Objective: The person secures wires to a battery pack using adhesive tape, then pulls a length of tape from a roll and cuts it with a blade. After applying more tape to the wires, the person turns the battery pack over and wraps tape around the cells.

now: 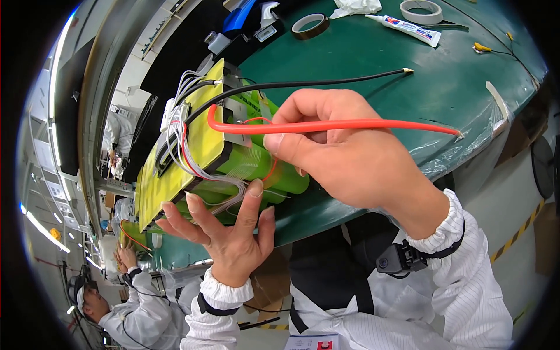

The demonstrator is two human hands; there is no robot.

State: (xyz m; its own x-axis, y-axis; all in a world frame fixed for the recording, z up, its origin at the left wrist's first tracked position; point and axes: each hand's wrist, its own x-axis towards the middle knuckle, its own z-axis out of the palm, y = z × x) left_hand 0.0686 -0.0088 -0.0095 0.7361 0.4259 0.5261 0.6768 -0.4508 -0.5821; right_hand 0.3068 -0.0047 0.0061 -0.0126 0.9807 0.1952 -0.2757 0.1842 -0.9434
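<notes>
A battery pack of green-wrapped cells [252, 161] with a yellow end board [205, 140] lies on its side on the green mat. A thick red cable [338, 125] and a black cable [303, 84] run from it to the right. My right hand [356, 149] is closed, thumb and index finger pinched on a thin red wire [256, 119] beside the cells; the fingertips are partly hidden, and the thick red cable crosses over this hand. My left hand [230, 227] has its fingers spread at the pack's near side, index fingertip by the bundle of thin white wires [224, 185].
On the green mat [350, 58] are a brown tape roll [310, 26], a white tape roll [420, 11], a glue tube [406, 29] and yellow-ended leads [482, 48]. Clear plastic film covers the table's edge. A co-worker [134, 303] is at the lower left.
</notes>
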